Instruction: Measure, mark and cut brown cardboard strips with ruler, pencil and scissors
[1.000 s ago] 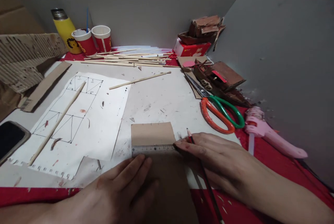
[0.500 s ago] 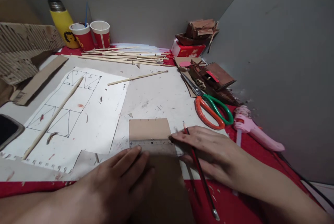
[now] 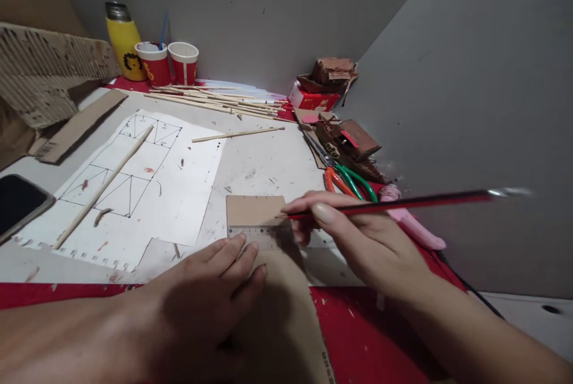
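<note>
A strip of brown cardboard [image 3: 255,206] lies in front of me, with a clear ruler [image 3: 268,239] across it. My left hand [image 3: 197,294] rests palm down, fingers stretched out, fingertips on the ruler and cardboard. In my right hand [image 3: 353,234] a red-and-black pencil [image 3: 412,200] is pinched between thumb and fingers. Its tip points left, close above the cardboard near the ruler's edge; I cannot tell if it touches. The pencil's back end sticks out to the right. Part of the ruler is hidden under my left fingers.
A paper with truss drawings [image 3: 188,193] lies left, a wooden stick [image 3: 105,187] across it. A phone [image 3: 22,205] is at the left edge. Behind are sticks [image 3: 215,100], cups [image 3: 183,64] and a yellow bottle [image 3: 123,43]. Scissors [image 3: 353,178] and a pink glue gun [image 3: 416,229] lie right.
My right hand has turned the pencil from slanting down between the fingers to a writing pinch, its tip now over the cardboard. My left hand stays on the ruler. The view has shifted slightly.
</note>
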{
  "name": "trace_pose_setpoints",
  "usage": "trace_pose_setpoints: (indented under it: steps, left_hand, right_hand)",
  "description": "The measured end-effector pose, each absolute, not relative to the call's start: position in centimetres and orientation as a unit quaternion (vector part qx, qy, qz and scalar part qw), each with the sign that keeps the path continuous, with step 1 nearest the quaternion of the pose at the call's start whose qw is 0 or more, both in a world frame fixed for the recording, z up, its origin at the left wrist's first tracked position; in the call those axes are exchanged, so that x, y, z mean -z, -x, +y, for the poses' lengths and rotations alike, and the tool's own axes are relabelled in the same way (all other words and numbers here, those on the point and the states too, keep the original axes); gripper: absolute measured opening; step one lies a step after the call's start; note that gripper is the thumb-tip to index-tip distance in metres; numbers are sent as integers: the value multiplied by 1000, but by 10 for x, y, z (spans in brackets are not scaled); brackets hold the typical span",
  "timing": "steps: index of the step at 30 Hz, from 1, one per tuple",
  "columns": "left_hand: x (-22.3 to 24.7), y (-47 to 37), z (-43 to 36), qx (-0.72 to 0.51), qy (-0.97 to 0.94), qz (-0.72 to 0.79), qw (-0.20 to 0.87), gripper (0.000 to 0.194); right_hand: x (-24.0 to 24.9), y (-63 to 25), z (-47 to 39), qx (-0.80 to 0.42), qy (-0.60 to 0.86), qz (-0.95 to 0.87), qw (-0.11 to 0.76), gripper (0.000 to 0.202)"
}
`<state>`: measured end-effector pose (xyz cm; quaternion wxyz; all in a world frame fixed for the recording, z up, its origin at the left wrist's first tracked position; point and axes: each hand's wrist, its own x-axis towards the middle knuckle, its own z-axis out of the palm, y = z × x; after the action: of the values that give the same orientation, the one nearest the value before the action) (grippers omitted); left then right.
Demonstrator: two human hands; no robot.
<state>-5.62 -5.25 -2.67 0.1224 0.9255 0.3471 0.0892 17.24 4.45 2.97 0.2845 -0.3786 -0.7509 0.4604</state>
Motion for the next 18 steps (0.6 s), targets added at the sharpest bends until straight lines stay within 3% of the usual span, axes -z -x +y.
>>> trace_pose_setpoints:
  steps: [6, 18]
  left_hand:
    - [28, 53, -55, -70, -927, 350, 114, 87]
    - [22, 52, -53, -83, -932, 337, 104, 78]
  right_hand:
    - [-5, -136, 55, -617, 381, -641, 252, 20]
    - [4, -142, 61, -596, 431, -633, 242, 20]
